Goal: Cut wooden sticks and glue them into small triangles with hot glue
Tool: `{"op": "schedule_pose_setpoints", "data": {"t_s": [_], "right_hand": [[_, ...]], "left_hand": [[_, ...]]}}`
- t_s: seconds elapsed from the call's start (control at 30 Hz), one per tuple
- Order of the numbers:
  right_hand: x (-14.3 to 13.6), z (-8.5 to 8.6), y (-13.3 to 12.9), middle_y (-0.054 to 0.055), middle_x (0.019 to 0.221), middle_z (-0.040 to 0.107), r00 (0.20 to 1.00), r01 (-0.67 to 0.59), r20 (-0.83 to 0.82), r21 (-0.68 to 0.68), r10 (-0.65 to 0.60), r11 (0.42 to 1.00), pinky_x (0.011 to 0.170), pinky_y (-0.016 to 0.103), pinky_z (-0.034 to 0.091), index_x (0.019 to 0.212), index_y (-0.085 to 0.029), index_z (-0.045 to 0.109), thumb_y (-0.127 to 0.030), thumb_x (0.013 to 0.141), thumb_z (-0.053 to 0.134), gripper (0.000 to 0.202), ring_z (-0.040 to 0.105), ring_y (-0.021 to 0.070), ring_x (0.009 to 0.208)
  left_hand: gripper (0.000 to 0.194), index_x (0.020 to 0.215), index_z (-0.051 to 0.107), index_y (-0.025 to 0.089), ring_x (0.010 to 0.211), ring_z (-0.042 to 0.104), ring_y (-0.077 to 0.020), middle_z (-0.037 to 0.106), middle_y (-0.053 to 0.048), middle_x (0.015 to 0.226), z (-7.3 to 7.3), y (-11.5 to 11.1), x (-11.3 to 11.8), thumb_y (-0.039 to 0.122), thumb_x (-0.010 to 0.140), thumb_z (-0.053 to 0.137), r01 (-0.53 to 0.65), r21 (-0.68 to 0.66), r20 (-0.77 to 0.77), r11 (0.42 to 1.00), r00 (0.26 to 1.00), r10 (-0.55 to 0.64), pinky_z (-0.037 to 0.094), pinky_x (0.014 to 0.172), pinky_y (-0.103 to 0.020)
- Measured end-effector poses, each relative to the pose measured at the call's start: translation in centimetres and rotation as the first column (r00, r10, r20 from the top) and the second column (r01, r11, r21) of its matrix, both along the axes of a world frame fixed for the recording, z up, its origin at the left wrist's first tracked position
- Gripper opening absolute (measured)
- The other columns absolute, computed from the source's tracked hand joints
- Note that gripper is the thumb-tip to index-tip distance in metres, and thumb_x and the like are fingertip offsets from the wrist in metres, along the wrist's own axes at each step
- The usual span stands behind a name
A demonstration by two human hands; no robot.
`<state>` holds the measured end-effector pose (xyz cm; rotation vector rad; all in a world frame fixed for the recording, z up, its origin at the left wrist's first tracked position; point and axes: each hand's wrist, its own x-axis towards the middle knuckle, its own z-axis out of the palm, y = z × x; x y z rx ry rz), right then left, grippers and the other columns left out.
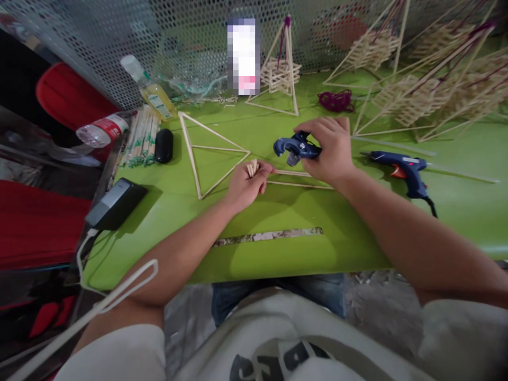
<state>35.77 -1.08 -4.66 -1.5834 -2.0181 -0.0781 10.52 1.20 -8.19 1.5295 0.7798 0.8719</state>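
My left hand [249, 184] is closed round a few short pale sticks [253, 168], their ends poking up from the fingers. Long thin sticks [297, 184] run from beside that hand toward the right, passing under my other wrist. My right hand [329, 151] grips a dark blue hand tool [296, 147] with curved jaws, held above the long sticks. Left of my hands, a triangle of sticks [193, 159] with a crossbar lies flat on the green table [273, 259]. A blue glue gun [408, 166] rests to the right, its cable trailing toward me.
Stick pyramids [280, 74] stand at the back and right, near purple string [335, 100]. At left are a yellow bottle [156, 98], stick bundles [141, 137], a black case [164, 146], a power bank [116, 203] and a plastic bottle [102, 131]. Behind is perforated metal [190, 32].
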Motion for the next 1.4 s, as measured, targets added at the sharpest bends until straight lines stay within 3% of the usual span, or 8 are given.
{"op": "schedule_pose_setpoints", "data": {"t_s": [0.1,0.23,0.43,0.6,0.73,0.97,1.2,1.4], "right_hand": [[0.7,-0.8,0.8,0.017,0.133,0.078,0.995,0.102,-0.007,-0.006,-0.102,0.995,0.11,0.056,0.039,0.133,-0.021,0.071,-0.034,0.096,0.067,0.04,0.066,0.0372,0.121],[2.2,-2.8,2.4,0.024,0.124,0.079,0.977,0.212,0.003,-0.074,-0.212,0.974,0.107,0.06,0.038,0.127,-0.018,0.075,-0.069,0.1,0.07,0.058,0.062,0.0388,0.116],[2.2,-3.0,3.6,0.023,0.14,0.072,0.962,0.273,0.045,-0.192,-0.269,0.943,0.111,0.065,0.041,0.133,-0.017,0.076,-0.077,0.088,0.082,0.075,0.059,0.0464,0.132],[-0.6,-0.5,1.1,0.014,0.11,0.077,0.949,-0.063,-0.304,0.07,0.082,0.996,0.097,0.05,0.055,0.117,-0.021,0.08,-0.044,0.099,0.083,0.03,0.069,0.0314,0.108],[-3.3,1.0,-1.8,0.006,0.095,0.075,0.794,-0.408,-0.457,0.089,0.401,0.909,0.068,0.034,0.055,0.115,-0.021,0.08,-0.027,0.1,0.078,0.017,0.065,0.0175,0.075],[-4.4,1.7,-2.9,0.008,0.106,0.08,0.68,-0.596,-0.431,0.147,0.593,0.79,0.084,0.038,0.063,0.111,-0.024,0.083,-0.016,0.103,0.071,0.017,0.076,0.0221,0.096],[-4.1,2.3,-3.0,0.007,0.097,0.078,0.724,-0.536,-0.412,0.169,0.554,0.827,0.075,0.034,0.059,0.098,-0.022,0.084,-0.017,0.105,0.068,0.019,0.073,0.0183,0.084],[-1.5,4.5,-2.9,0.003,0.09,0.077,0.714,-0.225,-0.602,0.284,0.356,0.932,0.071,0.035,0.054,0.096,-0.025,0.084,-0.031,0.099,0.083,0.006,0.067,0.0179,0.078]], "left_hand": [[0.047,0.091,0.077,0.021,0.048,0.051,-0.0089,0.066,0.0,0.069,0.4,-0.2,-0.1,0.066,0.102,0.074,0.023,0.004,-0.01,1.0,1.0,-0.023,0.043,0.046,-0.024],[0.047,0.092,0.082,0.024,0.044,0.036,-0.0102,0.047,0.005,0.052,1.0,-0.4,-0.2,0.069,0.102,0.073,0.081,-0.013,-0.032,0.997,0.996,-0.082,0.026,0.042,-0.026],[0.041,0.091,0.081,0.023,0.049,0.039,-0.0105,0.056,0.002,0.062,1.3,-0.7,0.1,0.064,0.099,0.078,0.066,-0.015,-0.092,0.998,0.993,-0.067,0.027,0.043,-0.027],[0.03,0.093,0.078,0.019,0.054,0.046,-0.0102,0.061,0.002,0.07,1.7,-1.0,0.4,0.048,0.099,0.08,0.059,0.008,-0.162,0.998,0.985,-0.056,0.036,0.049,-0.026],[0.023,0.093,0.075,0.017,0.051,0.044,-0.0091,0.062,0.001,0.068,1.6,-1.5,0.6,0.04,0.097,0.08,0.146,0.023,-0.168,0.989,0.976,-0.14,0.032,0.048,-0.026],[0.026,0.079,0.063,0.02,0.051,0.041,-0.0089,0.05,0.004,0.062,1.3,-1.9,0.4,0.035,0.096,0.074,0.233,0.055,-0.214,0.971,0.953,-0.216,0.03,0.048,-0.027],[0.032,0.079,0.064,0.019,0.053,0.037,-0.0082,0.049,0.005,0.063,2.2,-1.9,0.4,0.042,0.098,0.076,0.256,0.026,-0.251,0.966,0.937,-0.242,0.026,0.052,-0.028],[0.034,0.1,0.078,0.018,0.057,0.044,-0.0109,0.06,0.002,0.071,2.6,-1.9,0.1,0.052,0.103,0.072,0.266,-0.032,-0.285,0.964,0.922,-0.263,0.033,0.054,-0.029]]}}
